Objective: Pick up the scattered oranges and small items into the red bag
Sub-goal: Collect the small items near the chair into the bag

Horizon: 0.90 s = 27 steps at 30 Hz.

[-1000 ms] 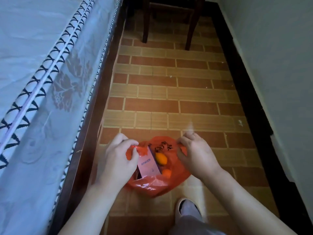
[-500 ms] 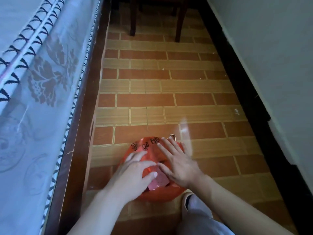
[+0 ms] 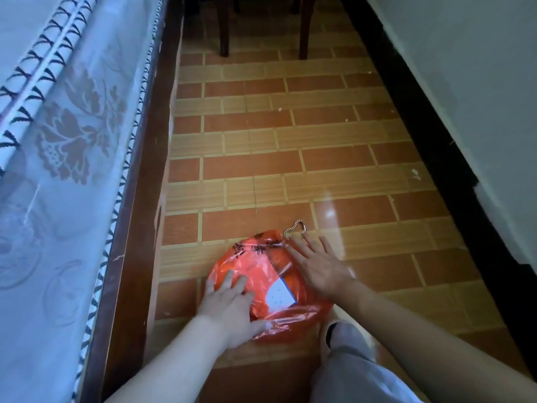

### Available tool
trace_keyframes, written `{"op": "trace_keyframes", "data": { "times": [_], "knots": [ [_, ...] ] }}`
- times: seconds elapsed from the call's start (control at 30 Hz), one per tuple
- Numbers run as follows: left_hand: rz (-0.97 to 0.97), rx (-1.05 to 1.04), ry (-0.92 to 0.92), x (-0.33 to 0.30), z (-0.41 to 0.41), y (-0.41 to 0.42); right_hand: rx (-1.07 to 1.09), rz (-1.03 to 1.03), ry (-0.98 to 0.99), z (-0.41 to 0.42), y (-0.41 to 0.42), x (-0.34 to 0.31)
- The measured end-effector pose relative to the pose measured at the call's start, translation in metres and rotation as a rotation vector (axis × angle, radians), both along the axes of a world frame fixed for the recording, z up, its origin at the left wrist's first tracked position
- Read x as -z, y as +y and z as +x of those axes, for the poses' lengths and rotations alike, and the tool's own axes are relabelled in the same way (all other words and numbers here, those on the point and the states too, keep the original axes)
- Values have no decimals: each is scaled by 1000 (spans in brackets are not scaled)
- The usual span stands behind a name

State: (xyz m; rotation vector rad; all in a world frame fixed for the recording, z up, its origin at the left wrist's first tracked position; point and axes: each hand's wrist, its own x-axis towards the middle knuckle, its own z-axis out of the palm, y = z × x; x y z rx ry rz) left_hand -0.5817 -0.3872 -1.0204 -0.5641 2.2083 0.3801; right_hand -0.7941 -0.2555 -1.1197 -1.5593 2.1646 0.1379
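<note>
A: Where is the red bag?

B: On the tiled floor, close beside the wooden bed frame, right in front of the person's knees. It lies flat and crumpled, with black writing along its far edge.

A: And the hands?

B: The left hand lies on the near left part of the bag, fingers straight and slightly spread, thumb stretched along the near edge; it presses rather than grips. The right hand rests flat on the far right side, fingers splayed wide, clasping nothing.

A: Anything visible inside?

B: A pale box shows through the plastic between the two hands (its print is too blurred to read). I cannot make out any oranges.

A: What lies outside?

B: A small metal chain on the floor, just past the bag's far edge and near the right fingertips; whether they touch it I cannot tell.

A: The surroundings?

B: A white patterned bedcover hangs at left, chair legs stand at the far end, and a grey wall runs along the right.
</note>
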Motion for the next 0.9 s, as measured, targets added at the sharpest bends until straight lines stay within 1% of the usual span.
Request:
{"op": "trace_keyframes", "data": {
  "times": [0.1, 0.13, 0.2, 0.27, 0.33, 0.43, 0.53, 0.6, 0.67, 0.73, 0.8, 0.9],
  "knots": [
    [-116, 52, -75, 13, 1, -4, 8, 22, 30, -16, -7, 7],
    [-150, 46, -105, 17, 1, -6, 0, 63, 49, -19, -10, 8],
    [-234, 30, -150, 20, 4, -12, 58, 51, 67, -27, -13, 13],
    [-292, -31, -168, 16, 5, -19, 165, 27, 85, -32, -17, 11],
    [-296, -114, -108, 13, 3, -24, 280, -23, 52, -32, -20, 4],
    [-248, -159, 125, 8, -5, -20, 366, -143, -88, -18, -13, -18],
    [-239, -113, 256, 7, -14, -12, 274, -359, -177, 2, 4, -33],
    [-202, -74, 262, 10, -14, -9, 170, -441, -203, 19, 11, -36],
    [-210, -20, 201, 11, -11, -10, 73, -438, -216, 39, 12, -35],
    [-266, 0, 171, 7, -6, -16, 2, -396, -228, 58, 10, -29],
    [-298, -80, 224, 4, 1, -23, -34, -360, -236, 69, 8, -24],
    [-288, -299, 375, 2, 12, -36, -116, -301, -203, 75, 5, -21]
  ]
}}
